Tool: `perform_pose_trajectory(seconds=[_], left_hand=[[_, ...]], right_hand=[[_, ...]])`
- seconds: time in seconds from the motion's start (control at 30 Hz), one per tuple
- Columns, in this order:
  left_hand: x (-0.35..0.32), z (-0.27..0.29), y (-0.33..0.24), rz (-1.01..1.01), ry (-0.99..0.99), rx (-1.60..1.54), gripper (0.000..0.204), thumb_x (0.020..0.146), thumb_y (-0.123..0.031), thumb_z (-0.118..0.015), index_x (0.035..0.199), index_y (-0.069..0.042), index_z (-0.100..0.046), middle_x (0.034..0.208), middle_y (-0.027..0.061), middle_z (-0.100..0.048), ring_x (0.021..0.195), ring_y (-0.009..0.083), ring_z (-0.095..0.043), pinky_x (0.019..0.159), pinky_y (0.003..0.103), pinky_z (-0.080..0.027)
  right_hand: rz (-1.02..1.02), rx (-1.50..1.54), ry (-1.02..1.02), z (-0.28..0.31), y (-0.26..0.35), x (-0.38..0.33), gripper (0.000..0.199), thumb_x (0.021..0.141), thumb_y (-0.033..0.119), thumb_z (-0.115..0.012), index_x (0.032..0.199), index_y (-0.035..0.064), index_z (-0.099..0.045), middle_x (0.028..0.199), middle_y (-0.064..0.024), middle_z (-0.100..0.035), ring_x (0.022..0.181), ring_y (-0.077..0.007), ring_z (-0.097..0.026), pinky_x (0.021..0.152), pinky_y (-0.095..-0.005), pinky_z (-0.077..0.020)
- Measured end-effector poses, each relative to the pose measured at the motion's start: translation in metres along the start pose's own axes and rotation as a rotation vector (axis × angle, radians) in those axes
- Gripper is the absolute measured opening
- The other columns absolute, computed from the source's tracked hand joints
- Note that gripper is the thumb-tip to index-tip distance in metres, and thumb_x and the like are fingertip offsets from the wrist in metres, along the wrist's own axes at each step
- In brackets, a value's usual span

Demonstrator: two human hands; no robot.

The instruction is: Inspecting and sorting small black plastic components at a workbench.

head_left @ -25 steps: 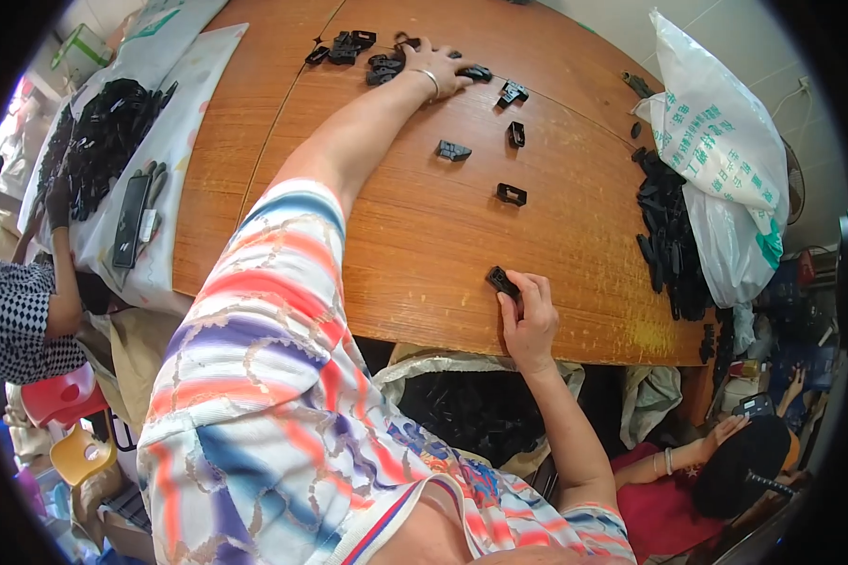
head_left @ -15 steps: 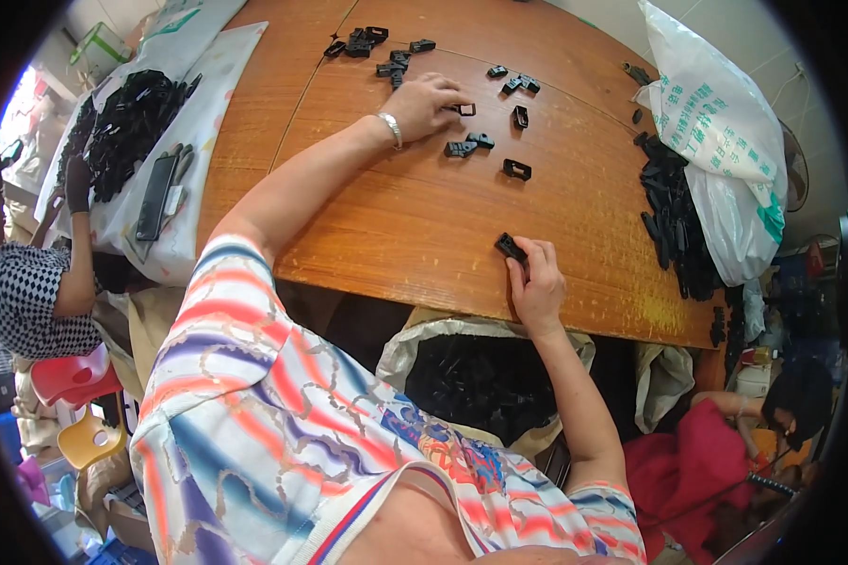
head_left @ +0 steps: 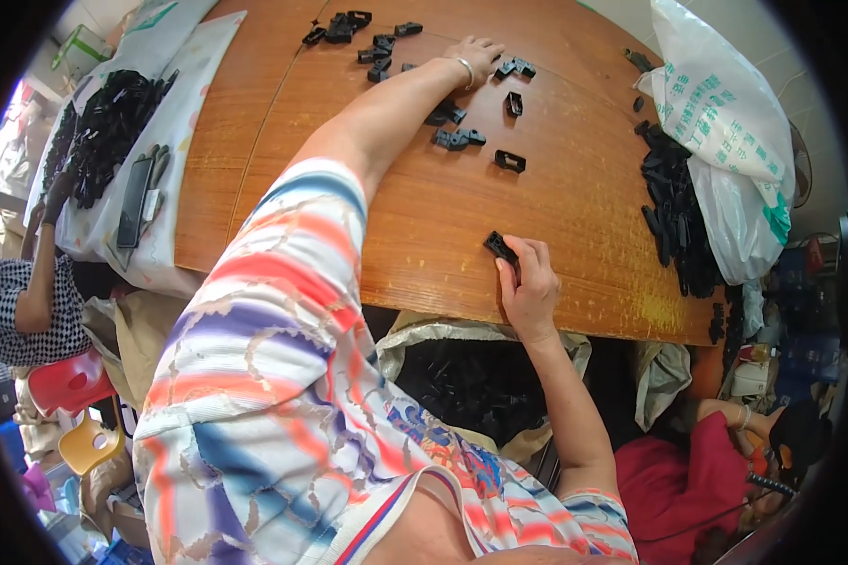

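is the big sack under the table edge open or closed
Open. The sack has its rim folded back below the table, showing dark black parts heaped inside, just under the right hand.

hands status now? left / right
Left hand: open, palm down, reaching among small black plastic parts on the far table.
Right hand: fingers closed on a black plastic piece near the table edge.

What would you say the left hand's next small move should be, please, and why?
Probably closing the left hand over the pair of small black clips beside its fingertips: the arm is stretched far across the wooden table, while the right hand already holds a black clip near the edge.
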State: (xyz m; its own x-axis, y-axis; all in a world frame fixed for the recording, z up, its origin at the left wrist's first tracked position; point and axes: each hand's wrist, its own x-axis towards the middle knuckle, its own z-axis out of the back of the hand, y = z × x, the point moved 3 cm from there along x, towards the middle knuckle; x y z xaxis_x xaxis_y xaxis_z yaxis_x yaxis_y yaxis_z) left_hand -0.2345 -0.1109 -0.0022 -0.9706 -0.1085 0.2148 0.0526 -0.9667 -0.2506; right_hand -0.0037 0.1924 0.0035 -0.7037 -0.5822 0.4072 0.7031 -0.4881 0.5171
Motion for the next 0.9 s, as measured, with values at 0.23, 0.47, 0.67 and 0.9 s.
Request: perform_pose_trajectory(seconds=[0.23, 0.47, 0.67, 0.9], left_hand=[[-0.048, 0.009, -0.044, -0.200, 0.287, -0.138, 0.040, 0.095, -0.026, -0.052, 0.134, -0.018, -0.054, 0.140, 0.0084, -0.050, 0.124, 0.0292, -0.051, 0.100, 0.038, -0.043], [-0.158, 0.063, -0.038, -0.335, -0.239, -0.144, 0.027, 0.090, -0.017, -0.060, 0.116, -0.009, -0.063, 0.108, 0.0142, -0.061, 0.104, 0.0318, -0.057, 0.092, 0.040, -0.048], [-0.201, 0.058, -0.037, -0.197, -0.174, -0.049, 0.020, 0.087, -0.016, -0.064, 0.105, -0.007, -0.066, 0.107, 0.0117, -0.059, 0.103, 0.0299, -0.057, 0.089, 0.038, -0.049], [-0.218, 0.054, -0.044, -0.133, -0.206, -0.259, 0.014, 0.088, -0.012, -0.063, 0.101, -0.007, -0.065, 0.110, 0.0121, -0.057, 0.100, 0.0305, -0.058, 0.087, 0.038, -0.050]], right_hand=[[0.013, 0.005, -0.007, 0.004, -0.005, 0.002, 0.030, 0.082, 0.007, -0.068, 0.111, 0.0091, -0.060, 0.101, -0.0114, -0.060, 0.082, -0.0334, -0.064, 0.066, -0.0391, -0.0518], [0.023, 0.053, -0.064, 0.001, -0.008, 0.002, 0.028, 0.081, 0.008, -0.069, 0.108, 0.0082, -0.063, 0.093, -0.0100, -0.060, 0.071, -0.0279, -0.063, 0.062, -0.0367, -0.0506], [0.022, 0.149, -0.037, 0.005, 0.002, -0.012, 0.028, 0.077, 0.006, -0.072, 0.105, 0.0069, -0.065, 0.086, -0.0076, -0.059, 0.061, -0.0196, -0.059, 0.057, -0.0316, -0.0480], [0.108, -0.042, 0.036, 0.009, 0.024, -0.011, 0.024, 0.081, 0.012, -0.072, 0.103, 0.0041, -0.066, 0.092, -0.0099, -0.063, 0.067, -0.0236, -0.062, 0.061, -0.0333, -0.0501]])
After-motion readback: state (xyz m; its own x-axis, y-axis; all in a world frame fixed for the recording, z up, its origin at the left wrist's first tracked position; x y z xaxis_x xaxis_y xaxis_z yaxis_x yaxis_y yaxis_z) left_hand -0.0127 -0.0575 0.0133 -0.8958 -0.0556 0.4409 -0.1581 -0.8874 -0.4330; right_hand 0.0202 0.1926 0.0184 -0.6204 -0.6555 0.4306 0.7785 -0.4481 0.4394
